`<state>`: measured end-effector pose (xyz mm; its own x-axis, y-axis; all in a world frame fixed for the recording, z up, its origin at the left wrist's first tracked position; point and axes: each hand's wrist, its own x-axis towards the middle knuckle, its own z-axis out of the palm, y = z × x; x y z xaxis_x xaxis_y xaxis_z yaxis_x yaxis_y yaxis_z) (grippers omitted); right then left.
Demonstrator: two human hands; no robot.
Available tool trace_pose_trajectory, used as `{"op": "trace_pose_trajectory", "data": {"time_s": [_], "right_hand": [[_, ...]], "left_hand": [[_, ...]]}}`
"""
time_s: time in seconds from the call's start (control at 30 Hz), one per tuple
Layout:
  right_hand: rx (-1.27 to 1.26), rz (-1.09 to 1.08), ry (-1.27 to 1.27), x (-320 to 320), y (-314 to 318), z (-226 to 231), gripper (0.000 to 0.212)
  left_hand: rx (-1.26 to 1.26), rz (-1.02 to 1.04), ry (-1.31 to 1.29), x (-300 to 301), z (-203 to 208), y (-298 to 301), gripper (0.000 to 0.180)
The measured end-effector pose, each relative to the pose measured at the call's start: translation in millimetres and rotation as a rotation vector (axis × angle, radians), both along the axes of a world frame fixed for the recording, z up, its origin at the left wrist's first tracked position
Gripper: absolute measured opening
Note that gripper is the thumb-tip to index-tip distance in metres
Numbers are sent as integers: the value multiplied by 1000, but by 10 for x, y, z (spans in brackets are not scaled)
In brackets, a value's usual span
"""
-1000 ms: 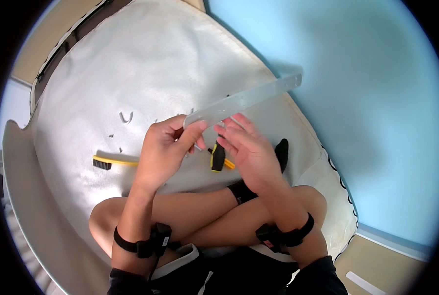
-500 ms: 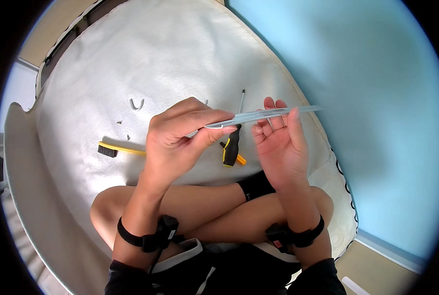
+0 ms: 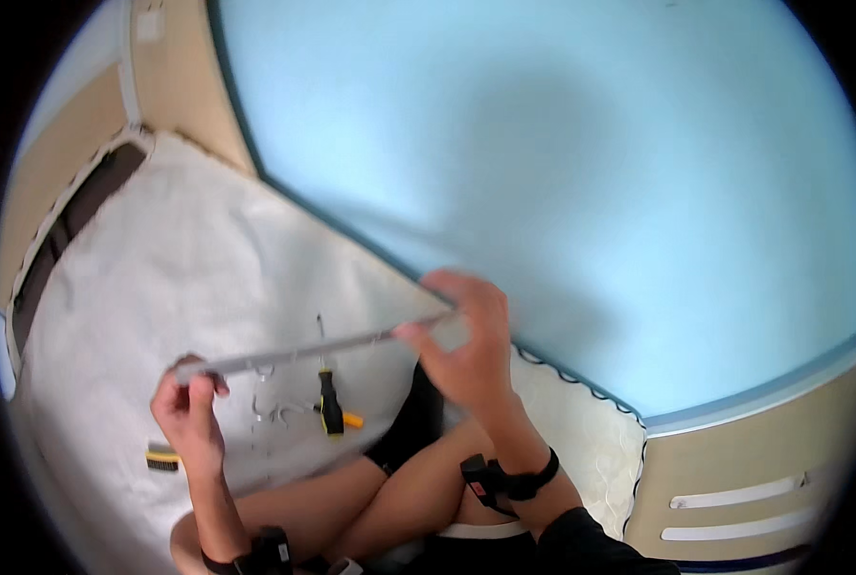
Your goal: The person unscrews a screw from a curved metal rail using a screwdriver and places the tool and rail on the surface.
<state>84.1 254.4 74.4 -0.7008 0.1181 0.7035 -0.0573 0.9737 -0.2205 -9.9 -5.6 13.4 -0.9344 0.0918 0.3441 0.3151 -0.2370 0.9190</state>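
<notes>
A long, thin grey strip (image 3: 303,355), smeared by motion, is held up across the white padded surface. At its left end my left hand (image 3: 191,422) is closed, with the thumb pressed on the strip. My right hand (image 3: 474,343) grips the opposite end, fingers and thumb around it, close to the blue wall. Beneath the strip lies a black-and-yellow screwdriver (image 3: 330,402) with its shaft pointing away from me. An orange piece (image 3: 353,420) shows beside its handle. Several small curved hook-like pieces (image 3: 284,413) lie to the left of the screwdriver.
A yellow brush (image 3: 162,458) with dark bristles lies at the left, partly hidden by my left wrist. The light blue wall (image 3: 562,144) rises along the right. My crossed legs (image 3: 399,489) are in front of me, and a slotted wooden panel (image 3: 734,470) stands at the lower right.
The view has swung toward the blue wall. My hands have spread apart, the strip now stretching between them. My right hand, open beside it before, has closed on its far end.
</notes>
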Motion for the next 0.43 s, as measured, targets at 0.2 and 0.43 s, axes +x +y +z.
{"op": "trace_pose_trajectory", "data": {"time_s": [0.2, 0.43], "right_hand": [[58, 261, -617, 374, -168, 417, 40], [-329, 129, -487, 387, 497, 440, 24]], "left_hand": [[61, -194, 144, 135, 43, 155, 30], [115, -381, -34, 261, 196, 160, 61]]}}
